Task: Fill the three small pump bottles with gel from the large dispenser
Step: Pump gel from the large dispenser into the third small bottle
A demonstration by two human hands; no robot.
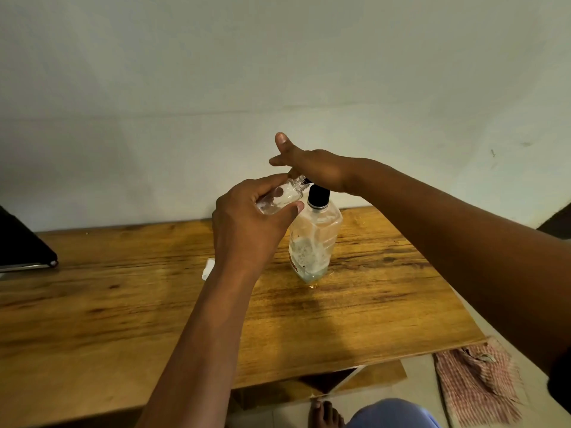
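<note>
Left hand raised at centre, fingers and thumb curled in a grip; right hand at its one o'clock, palm down, thumb lifted.

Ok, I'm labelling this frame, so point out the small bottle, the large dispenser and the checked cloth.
small bottle [282,196]: head view, its clear body.
large dispenser [315,239]: head view, its clear body.
checked cloth [477,378]: head view, its middle, on the floor.

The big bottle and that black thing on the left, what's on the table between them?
In the head view, a small white object and the left forearm; otherwise bare wooden table between large dispenser and black object.
</note>
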